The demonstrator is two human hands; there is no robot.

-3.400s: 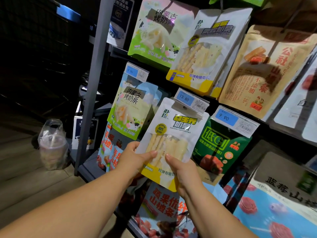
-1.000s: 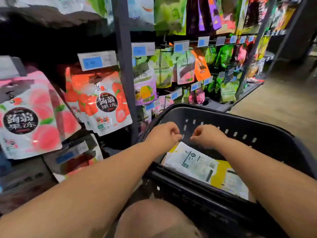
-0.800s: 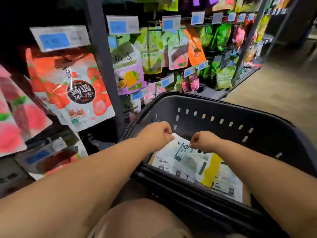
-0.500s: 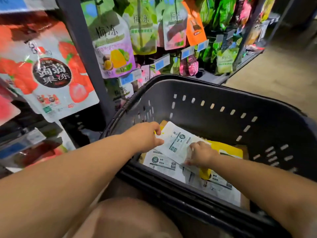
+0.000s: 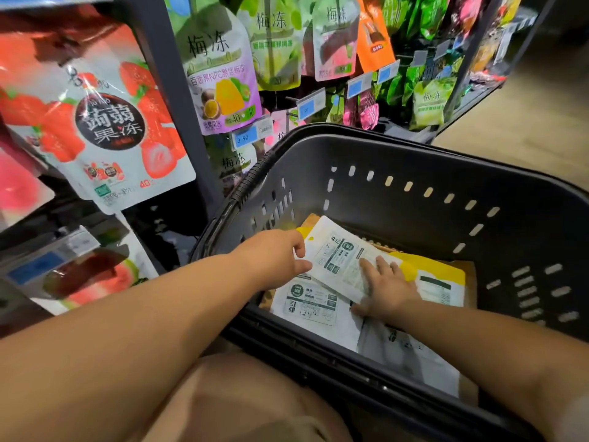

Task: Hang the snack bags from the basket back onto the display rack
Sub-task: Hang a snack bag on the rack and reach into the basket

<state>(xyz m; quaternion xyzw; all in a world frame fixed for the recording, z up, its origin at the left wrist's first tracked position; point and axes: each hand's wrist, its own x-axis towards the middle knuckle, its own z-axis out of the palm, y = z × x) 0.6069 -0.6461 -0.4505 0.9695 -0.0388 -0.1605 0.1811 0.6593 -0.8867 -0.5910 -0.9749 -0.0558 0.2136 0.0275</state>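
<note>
Right hand [image 5: 386, 287] has flattened out since half a second ago and now lies open, fingers spread, on the top bag [image 5: 338, 260]. Left hand [image 5: 274, 257] pinches that bag's left edge between thumb and fingers. Under both hands more bags [image 5: 314, 306] lie face down in the basket [image 5: 398, 154], a yellow bag [image 5: 441, 275] just right of the right hand. Beyond the left hand stands the rack [image 5: 165, 90], hung with jelly bags [image 5: 220, 74].
</note>
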